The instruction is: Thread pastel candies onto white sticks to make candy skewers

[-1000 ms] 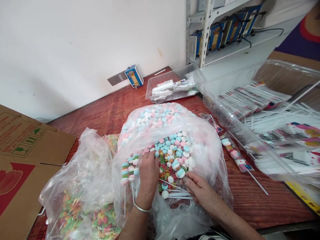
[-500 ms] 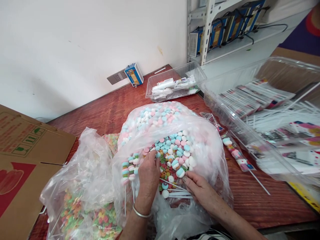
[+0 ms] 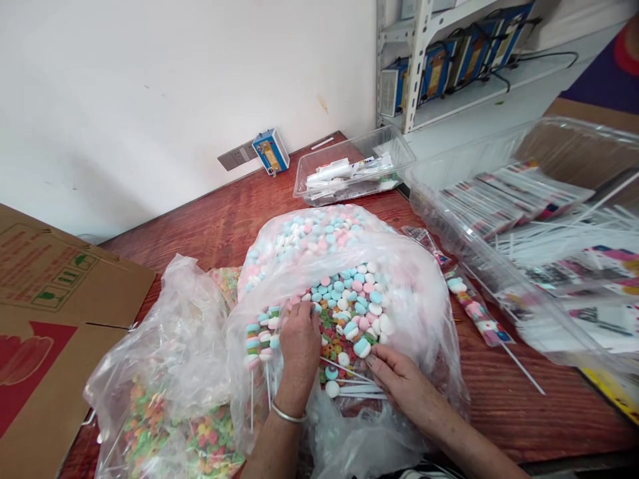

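Observation:
An open plastic bag (image 3: pixel 429 313) holds pink, blue and white round candies (image 3: pixel 359 296), with red, green and orange gummy rings (image 3: pixel 333 336) among them. My left hand (image 3: pixel 301 342) reaches into the candies, fingers bent and held together; whatever is at their tips is hidden. My right hand (image 3: pixel 397 376) pinches the lower end of a candy skewer (image 3: pixel 362 347) threaded with blue and white pieces; its stick is mostly hidden by the fingers. White sticks (image 3: pixel 360 389) lie in front of the gummies, between my hands. Left of my left hand rest two finished-looking candy skewers (image 3: pixel 252 346).
Another bag of gummies (image 3: pixel 164 399) lies at left, beside a cardboard box (image 3: pixel 44 332). A wrapped candy skewer (image 3: pixel 479 313) is on the red-brown table (image 3: pixel 504 412). A large clear tray (image 3: pixel 464 256) with wrappers and sticks stands right; a smaller tray (image 3: pixel 304 178) sits behind.
The whole view has shifted slightly, moving the scene a little right and down. Both hands keep nearly the same positions over the candies.

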{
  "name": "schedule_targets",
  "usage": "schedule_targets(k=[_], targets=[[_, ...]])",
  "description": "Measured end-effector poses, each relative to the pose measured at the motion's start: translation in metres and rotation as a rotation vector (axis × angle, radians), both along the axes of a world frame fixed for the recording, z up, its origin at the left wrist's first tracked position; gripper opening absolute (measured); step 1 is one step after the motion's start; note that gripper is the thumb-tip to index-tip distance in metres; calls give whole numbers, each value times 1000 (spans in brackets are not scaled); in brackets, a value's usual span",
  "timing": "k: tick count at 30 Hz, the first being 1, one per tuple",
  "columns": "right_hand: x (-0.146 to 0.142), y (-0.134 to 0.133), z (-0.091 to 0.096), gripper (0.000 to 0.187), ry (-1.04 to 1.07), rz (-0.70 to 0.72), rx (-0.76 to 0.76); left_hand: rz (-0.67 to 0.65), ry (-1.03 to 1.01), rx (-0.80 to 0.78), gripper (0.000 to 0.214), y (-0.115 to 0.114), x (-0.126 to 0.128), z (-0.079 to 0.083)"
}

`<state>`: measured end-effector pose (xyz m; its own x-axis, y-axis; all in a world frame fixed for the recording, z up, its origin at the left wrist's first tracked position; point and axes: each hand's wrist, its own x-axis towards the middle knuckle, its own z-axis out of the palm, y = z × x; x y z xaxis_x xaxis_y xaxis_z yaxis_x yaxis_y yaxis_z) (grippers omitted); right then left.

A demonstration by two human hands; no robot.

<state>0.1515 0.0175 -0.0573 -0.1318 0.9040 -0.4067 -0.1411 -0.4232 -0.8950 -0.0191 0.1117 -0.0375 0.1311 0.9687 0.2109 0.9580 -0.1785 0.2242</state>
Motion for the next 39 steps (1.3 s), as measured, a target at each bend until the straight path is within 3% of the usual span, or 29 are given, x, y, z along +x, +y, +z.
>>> schedule_targets(k=[4, 10, 12, 14, 17, 19, 25, 29, 34, 39], targets=[[-2, -1, -2, 25, 2, -27, 26, 41, 32, -23, 22, 3, 2, -4], [-4, -1, -5, 26, 18, -74, 63, -9, -62, -38, 17, 4, 1, -2], [-4, 4, -3, 25, 59, -83, 94, -4, -218, -53, 15, 0, 4, 2], [-3, 11, 3, 27, 86, -110, 155, -5, -497, -148, 12, -6, 8, 8], [-3, 23, 15, 30, 49, -201, 279, -82, -1025, -423, 23, -17, 19, 18], [-3, 29, 23, 30, -5, -219, 333, -127, -1269, -587, 29, -25, 25, 23], [-1, 33, 33, 23, -90, -196, 389, -110, -1525, -776, 34, -36, 32, 26], [4, 29, 34, 25, -127, -178, 372, 33, -1606, -766, 34, -35, 37, 21], [16, 2, 38, 30, -391, -71, 288, 243, -1644, -576, 38, -24, 36, 19], [19, -20, 39, 34, -475, 80, 325, 249, -1600, -516, 38, -19, 31, 17]])
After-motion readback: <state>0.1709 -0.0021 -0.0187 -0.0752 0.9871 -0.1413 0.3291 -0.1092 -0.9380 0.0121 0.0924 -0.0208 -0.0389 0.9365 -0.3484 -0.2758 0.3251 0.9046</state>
